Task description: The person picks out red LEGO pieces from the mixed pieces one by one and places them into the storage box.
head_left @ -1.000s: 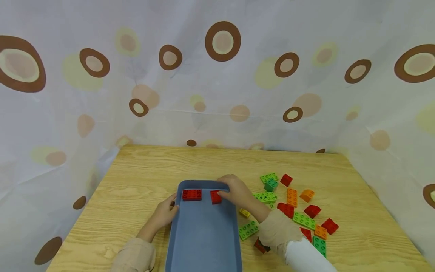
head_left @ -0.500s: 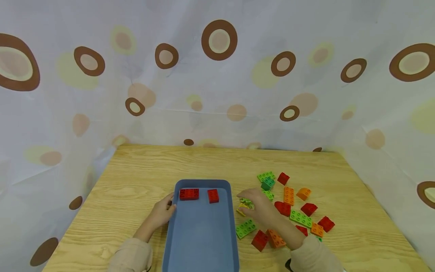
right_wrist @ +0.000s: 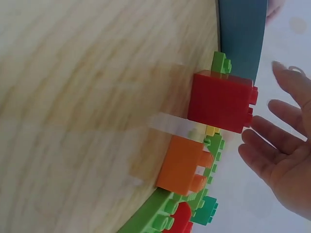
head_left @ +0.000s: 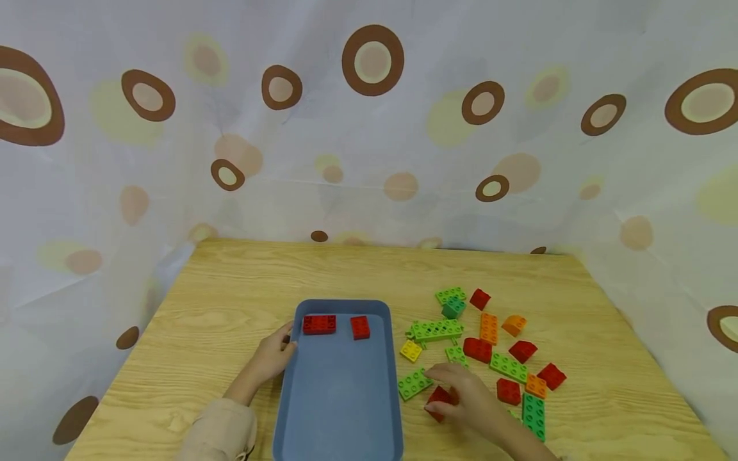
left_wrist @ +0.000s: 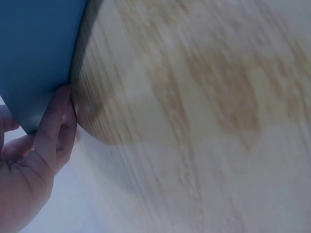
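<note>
A blue tray [head_left: 340,410] lies on the wooden table with two red bricks at its far end, a long one [head_left: 319,324] and a small one [head_left: 360,327]. My left hand [head_left: 271,357] rests against the tray's left wall, fingers [left_wrist: 48,131] lying fairly straight along the blue side [left_wrist: 34,48]. My right hand [head_left: 464,394] hovers over a loose red brick [head_left: 436,398] right of the tray. In the right wrist view its fingers [right_wrist: 282,155] are spread and straight, close to that red brick [right_wrist: 221,101] but holding nothing.
Several loose green, orange, red and yellow bricks lie scattered right of the tray, among them a long green one [head_left: 436,330], a yellow one [head_left: 410,350] and a green one [head_left: 414,384]. A spotted curtain [head_left: 369,128] encloses the table on three sides.
My right hand let go of the small red brick in the tray, drew back to the loose pile and came down over a red brick near the front. The left hand stayed.
</note>
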Motion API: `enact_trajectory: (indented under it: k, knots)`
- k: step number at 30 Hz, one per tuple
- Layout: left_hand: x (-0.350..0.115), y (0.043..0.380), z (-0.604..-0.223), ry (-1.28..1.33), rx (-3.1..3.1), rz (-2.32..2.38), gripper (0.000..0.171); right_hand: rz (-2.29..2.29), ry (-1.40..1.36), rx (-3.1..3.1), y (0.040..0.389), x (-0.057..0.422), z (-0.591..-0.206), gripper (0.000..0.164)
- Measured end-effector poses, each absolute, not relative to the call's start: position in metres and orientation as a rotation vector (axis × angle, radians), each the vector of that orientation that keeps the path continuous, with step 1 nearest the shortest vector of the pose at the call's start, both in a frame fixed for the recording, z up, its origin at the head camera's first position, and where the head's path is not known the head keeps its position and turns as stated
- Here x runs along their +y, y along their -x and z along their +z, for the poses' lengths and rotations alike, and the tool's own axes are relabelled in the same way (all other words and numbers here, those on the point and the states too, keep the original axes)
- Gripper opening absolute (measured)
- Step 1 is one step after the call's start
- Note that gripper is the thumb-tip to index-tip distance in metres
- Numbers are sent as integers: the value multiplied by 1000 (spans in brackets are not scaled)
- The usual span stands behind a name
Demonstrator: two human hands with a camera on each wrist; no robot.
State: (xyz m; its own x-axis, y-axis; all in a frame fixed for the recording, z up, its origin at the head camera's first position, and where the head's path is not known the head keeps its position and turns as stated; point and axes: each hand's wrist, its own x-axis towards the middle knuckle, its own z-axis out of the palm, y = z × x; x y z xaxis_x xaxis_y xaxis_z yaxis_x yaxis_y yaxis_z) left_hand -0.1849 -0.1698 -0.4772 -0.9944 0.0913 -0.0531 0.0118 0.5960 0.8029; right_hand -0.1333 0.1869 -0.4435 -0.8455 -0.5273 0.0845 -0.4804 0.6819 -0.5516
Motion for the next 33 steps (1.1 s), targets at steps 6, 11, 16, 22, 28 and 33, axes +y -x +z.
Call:
enact_trajectory:
  k: [6,11,16,22,28,33]
  knots:
    - [-170,185,-477,-74,2725,1350,47,-847,830,2733,126,190,-450,33]
    - [-170,186,-477,-76,2730,1350,46,-884,817,2726,124,190,-459,28]
    - [-169,186,-477,-89,2741,1354,46,-898,769,2733,123,189,-460,30]
    - [-168,186,-477,-91,2749,1340,46,-938,806,2746,124,190,-456,30]
    - [-168,186,-476,-87,2745,1348,46,-924,939,2856,131,185,-443,29]
    - [-168,186,-477,-86,2739,1350,46,-952,981,2881,136,173,-431,29]
